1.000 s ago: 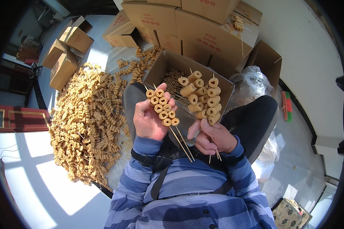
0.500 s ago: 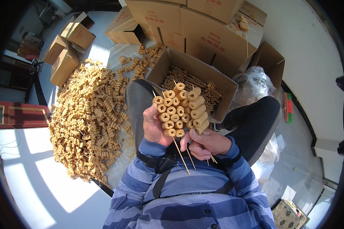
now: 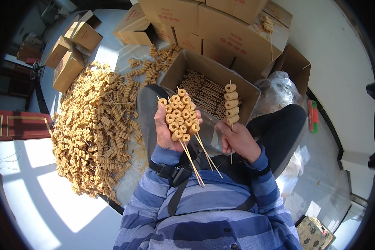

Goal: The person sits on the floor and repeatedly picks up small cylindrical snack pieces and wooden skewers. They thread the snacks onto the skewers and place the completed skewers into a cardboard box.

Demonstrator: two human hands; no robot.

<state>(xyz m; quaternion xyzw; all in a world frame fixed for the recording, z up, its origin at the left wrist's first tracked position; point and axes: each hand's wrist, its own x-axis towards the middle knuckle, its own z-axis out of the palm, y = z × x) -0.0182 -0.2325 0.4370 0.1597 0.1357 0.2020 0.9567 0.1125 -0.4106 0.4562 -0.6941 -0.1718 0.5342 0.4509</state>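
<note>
- Several skewers (image 3: 180, 114) sit bunched in the left hand (image 3: 166, 135), thumb and fingers curled around them; a loosened grip could let one slip free.
- One skewer (image 3: 231, 106) stands pinched by the right hand (image 3: 242, 143), near the open carton (image 3: 177, 68); tilting might catch its pieces on the rim.
- Crumpled plastic (image 3: 279, 89) and the right knee (image 3: 285, 118) crowd that side; a heaped pile (image 3: 93, 137) lies leftward.

Left hand (image 3: 166, 135) cupped palm-up, right hand (image 3: 240, 140) in a pinch
</note>
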